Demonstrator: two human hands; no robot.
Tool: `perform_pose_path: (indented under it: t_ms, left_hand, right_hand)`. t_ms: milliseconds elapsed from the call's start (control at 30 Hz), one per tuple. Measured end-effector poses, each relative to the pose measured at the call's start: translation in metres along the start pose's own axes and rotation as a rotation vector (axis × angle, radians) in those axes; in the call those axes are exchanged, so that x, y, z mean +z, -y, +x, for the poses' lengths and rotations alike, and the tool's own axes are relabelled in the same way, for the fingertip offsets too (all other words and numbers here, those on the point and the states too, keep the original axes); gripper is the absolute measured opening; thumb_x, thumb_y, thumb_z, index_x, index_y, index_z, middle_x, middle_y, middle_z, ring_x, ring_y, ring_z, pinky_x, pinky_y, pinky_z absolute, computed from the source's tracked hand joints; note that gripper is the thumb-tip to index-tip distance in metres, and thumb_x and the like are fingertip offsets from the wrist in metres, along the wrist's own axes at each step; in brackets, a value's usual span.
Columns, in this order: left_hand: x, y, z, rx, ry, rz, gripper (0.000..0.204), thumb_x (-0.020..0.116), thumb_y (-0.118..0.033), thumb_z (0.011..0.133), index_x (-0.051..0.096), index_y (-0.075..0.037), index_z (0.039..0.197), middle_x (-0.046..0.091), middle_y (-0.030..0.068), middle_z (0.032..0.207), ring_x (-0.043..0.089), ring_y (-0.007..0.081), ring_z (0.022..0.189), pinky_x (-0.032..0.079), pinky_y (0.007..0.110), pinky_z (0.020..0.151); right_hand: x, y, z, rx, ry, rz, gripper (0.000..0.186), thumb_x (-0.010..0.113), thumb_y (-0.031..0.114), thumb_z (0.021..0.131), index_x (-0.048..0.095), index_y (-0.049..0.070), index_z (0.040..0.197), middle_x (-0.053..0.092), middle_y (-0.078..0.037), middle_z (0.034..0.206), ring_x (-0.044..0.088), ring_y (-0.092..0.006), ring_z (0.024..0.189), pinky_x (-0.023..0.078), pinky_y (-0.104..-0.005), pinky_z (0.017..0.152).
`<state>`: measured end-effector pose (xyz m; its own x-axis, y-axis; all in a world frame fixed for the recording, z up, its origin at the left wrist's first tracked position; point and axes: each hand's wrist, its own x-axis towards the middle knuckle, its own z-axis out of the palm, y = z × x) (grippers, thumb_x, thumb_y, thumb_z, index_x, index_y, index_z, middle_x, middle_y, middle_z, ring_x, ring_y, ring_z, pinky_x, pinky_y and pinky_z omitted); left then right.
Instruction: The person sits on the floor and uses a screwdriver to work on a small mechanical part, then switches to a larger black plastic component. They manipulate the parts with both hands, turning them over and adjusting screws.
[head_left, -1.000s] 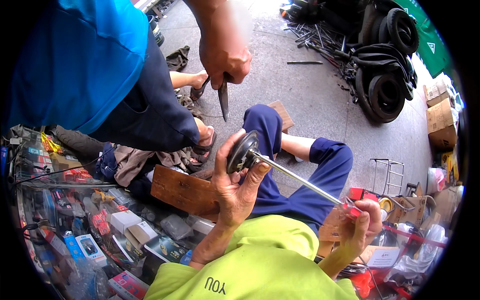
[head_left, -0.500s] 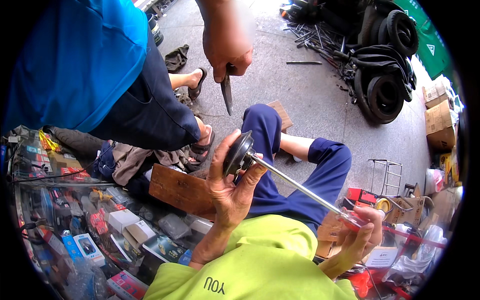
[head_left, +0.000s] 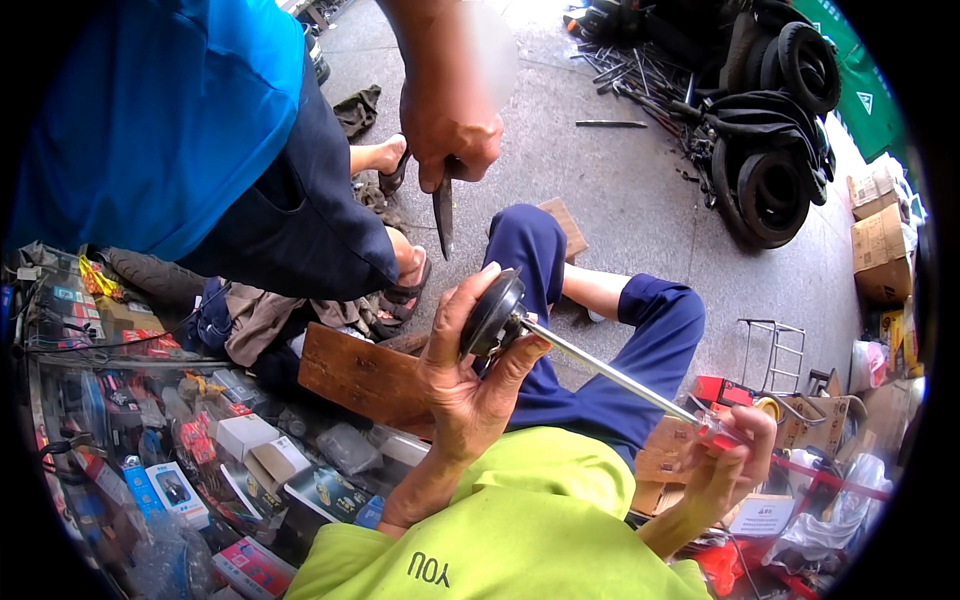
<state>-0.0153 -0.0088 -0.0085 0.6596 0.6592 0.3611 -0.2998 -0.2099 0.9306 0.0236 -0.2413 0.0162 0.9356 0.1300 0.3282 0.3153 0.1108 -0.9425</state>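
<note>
My left hand (head_left: 465,385) is closed around a round black disc horn (head_left: 493,313), thumb on its near side and fingers over its rim. In my right hand (head_left: 735,455) is the clear red handle of a long screwdriver (head_left: 610,372). Its steel shaft runs up and left, and the tip meets the middle of the horn close to my left thumb; the exact contact is partly hidden. Beyond the horn, another person's hand (head_left: 455,135) points a dark metal blade (head_left: 443,220) downward, apart from my hands.
At left stands a glass-topped case (head_left: 130,362) of boxed goods, beside a wooden board (head_left: 360,375). The other person, in a blue shirt (head_left: 160,120), stands close at upper left. Black tires (head_left: 770,195) and metal rods lie far right. A red toolbox (head_left: 722,392) sits near my right hand.
The horn and my left hand have shifted slightly right, and the screwdriver with them. The other person's blade has swung more upright and come lower, nearer the horn.
</note>
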Motion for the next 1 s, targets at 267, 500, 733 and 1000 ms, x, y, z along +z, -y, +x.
perform_pose_path:
  t_ms: [267, 500, 733, 1000]
  left_hand:
    - [0.0, -0.002, -0.002, -0.01, -0.021, 0.011, 0.057, 0.076, -0.014, 0.078, 0.049, -0.002, 0.127, 0.055, 0.007, 0.105, 0.056, 0.0105, 0.086, 0.049, 0.021, 0.074]
    - [0.0, -0.003, -0.003, -0.018, -0.02, -0.005, 0.057, 0.076, -0.013, 0.077, 0.049, -0.002, 0.127, 0.056, 0.0069, 0.104, 0.057, 0.0103, 0.085, 0.049, 0.022, 0.074]
    - [0.001, -0.001, -0.007, -0.003, -0.021, 0.02, 0.058, 0.076, -0.012, 0.077, 0.048, -0.002, 0.127, 0.06, 0.0087, 0.101, 0.06, 0.012, 0.086, 0.05, 0.023, 0.075]
    - [-0.003, -0.005, -0.007, -0.011, -0.011, 0.047, 0.059, 0.073, -0.008, 0.08, 0.042, 0.001, 0.13, 0.065, 0.0096, 0.094, 0.062, 0.0129, 0.086, 0.049, 0.025, 0.079]
  right_hand:
    - [-0.007, 0.005, 0.003, 0.106, 0.113, -0.007, 0.026, 0.063, 0.021, 0.089, 0.053, -0.002, 0.098, 0.052, -0.011, 0.088, 0.057, -0.0116, 0.064, 0.048, -0.0204, 0.057]
    - [-0.008, -0.008, 0.004, 0.009, 0.086, -0.012, 0.032, 0.069, 0.016, 0.084, 0.05, -0.002, 0.101, 0.049, -0.014, 0.097, 0.06, -0.0166, 0.07, 0.053, -0.0259, 0.059]
    - [0.002, -0.002, 0.004, 0.217, -0.115, 0.016, 0.046, 0.049, 0.038, 0.096, 0.048, -0.005, 0.112, 0.054, -0.008, 0.069, 0.051, -0.0108, 0.051, 0.043, -0.0225, 0.047]
    - [-0.004, -0.01, 0.002, 0.127, -0.077, -0.024, 0.038, 0.069, 0.024, 0.085, 0.05, -0.003, 0.104, 0.053, -0.009, 0.08, 0.053, -0.012, 0.053, 0.045, -0.0225, 0.049]
